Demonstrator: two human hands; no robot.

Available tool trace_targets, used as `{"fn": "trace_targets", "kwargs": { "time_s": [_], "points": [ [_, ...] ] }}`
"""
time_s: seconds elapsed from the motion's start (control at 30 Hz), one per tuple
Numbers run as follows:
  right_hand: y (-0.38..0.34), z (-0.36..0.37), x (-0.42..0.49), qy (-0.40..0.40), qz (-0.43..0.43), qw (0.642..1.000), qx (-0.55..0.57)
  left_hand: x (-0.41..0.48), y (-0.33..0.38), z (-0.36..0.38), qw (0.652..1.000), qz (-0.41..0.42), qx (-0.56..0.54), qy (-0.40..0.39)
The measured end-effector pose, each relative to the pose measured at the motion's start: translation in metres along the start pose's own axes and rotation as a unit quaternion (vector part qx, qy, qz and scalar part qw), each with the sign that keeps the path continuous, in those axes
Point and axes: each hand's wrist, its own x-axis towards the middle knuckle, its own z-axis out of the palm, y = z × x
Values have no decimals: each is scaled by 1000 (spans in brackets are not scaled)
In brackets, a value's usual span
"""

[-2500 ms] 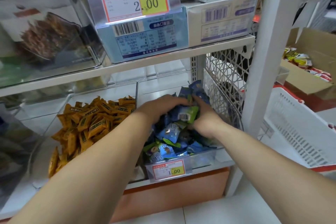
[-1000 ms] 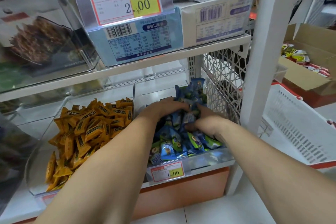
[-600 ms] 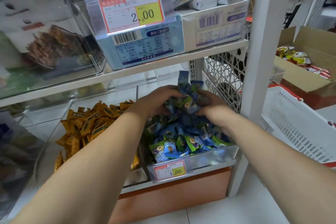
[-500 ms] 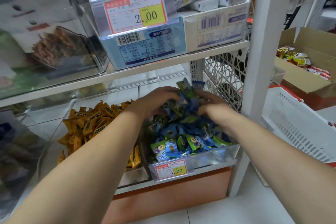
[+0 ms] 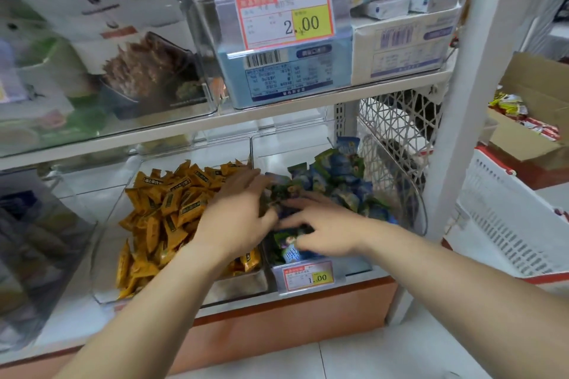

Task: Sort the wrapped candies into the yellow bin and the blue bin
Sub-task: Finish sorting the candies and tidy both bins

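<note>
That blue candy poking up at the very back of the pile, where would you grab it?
Probably by its top edge: the candy stands upright above the pile, so that flat end is free to pinch between thumb and finger. Come from the front and slightly above; the mesh wall closes off the right side.

left hand (image 5: pixel 237 218) fingertips smeared by motion blur where they meet blue candies (image 5: pixel 338 181). right hand (image 5: pixel 326 231) covers front of pile; wrappers under palm hidden. both forearms cut off at btm edge. small print on lower price tag (image 5: pixel 308 276) + upper price tag (image 5: pixel 284 16) unreadable. cardboard box (image 5: pixel 529 120) & white basket (image 5: pixel 508 224) cut by rt edge. far-left bin (image 5: pixel 30 240) blurred, contents can't tell.
</note>
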Motion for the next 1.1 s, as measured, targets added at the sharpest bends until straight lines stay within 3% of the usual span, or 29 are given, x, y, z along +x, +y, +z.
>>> {"fn": "trace_targets", "kwargs": {
  "time_s": [0.1, 0.2, 0.37, 0.57, 0.73, 0.83, 0.87, 0.93, 1.0, 1.1],
  "points": [
    [9, 6, 22, -96, 50, 994, -4, -4, -10, 3, 996, -21, -71, -60],
    [25, 5, 44, -129, 62, 979, -146, -4, -11, 4, 994, -8, -82, -75],
    [52, -14, 79, -48, 68, 941, -328, -4, -14, 8, 993, -5, -93, -72],
    [68, -45, 64, 1, 66, 944, -322, -4, -19, 8, 990, 5, -126, -63],
    [47, -75, 39, -97, 161, 924, -333, -5, -19, 9, 989, 2, -138, -58],
    [25, -69, 35, -10, 49, 954, -295, -5, -18, 11, 989, 5, -140, -51],
    [20, -62, 35, -21, 16, 971, -237, -5, -18, 11, 989, 6, -141, -49],
    [16, -40, 38, -144, 29, 978, -147, -5, -17, 12, 989, 6, -141, -47],
    [25, -18, 45, -237, 62, 938, -247, -5, -18, 13, 989, 3, -143, -46],
    [39, -6, 57, -231, 83, 903, -354, -6, -19, 13, 988, 10, -146, -47]
  ]
}}
